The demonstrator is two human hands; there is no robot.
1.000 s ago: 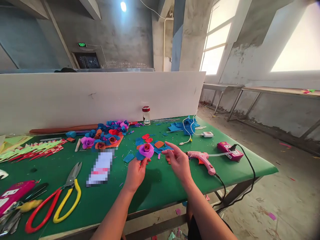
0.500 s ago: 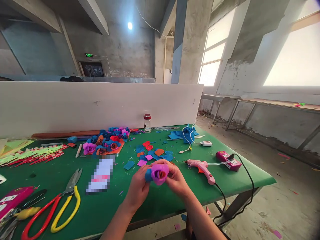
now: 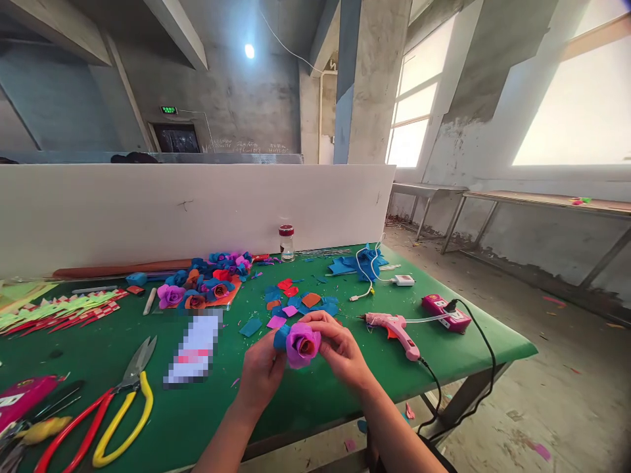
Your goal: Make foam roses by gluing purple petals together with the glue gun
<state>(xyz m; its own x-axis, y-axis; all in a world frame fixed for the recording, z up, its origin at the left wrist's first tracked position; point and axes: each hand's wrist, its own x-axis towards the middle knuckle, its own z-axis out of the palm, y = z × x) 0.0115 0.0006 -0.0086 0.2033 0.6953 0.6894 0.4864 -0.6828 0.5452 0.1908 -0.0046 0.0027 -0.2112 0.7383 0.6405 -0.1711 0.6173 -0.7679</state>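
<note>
A paper rose (image 3: 302,344) with purple outer petals, an orange centre and a blue petal on its left side is held over the front of the green table. My left hand (image 3: 263,368) grips it from the left, near the blue petal. From the right, the fingers of my right hand (image 3: 340,348) pinch the purple rim. Just beyond the rose lie loose paper petals (image 3: 300,307) in blue, orange, red and purple. A pink glue gun (image 3: 397,330) rests to the right of my right hand.
Finished paper roses (image 3: 207,282) are heaped at the back left. Scissors (image 3: 111,407) with red and yellow handles lie at the left. A lidded jar (image 3: 286,243) stands near the white board (image 3: 197,210). A power strip (image 3: 446,313) and black cord are at the right edge.
The view has shifted slightly, so most things sit a little further left. The rose is still between both hands, turned a little, with more of its orange centre showing.
</note>
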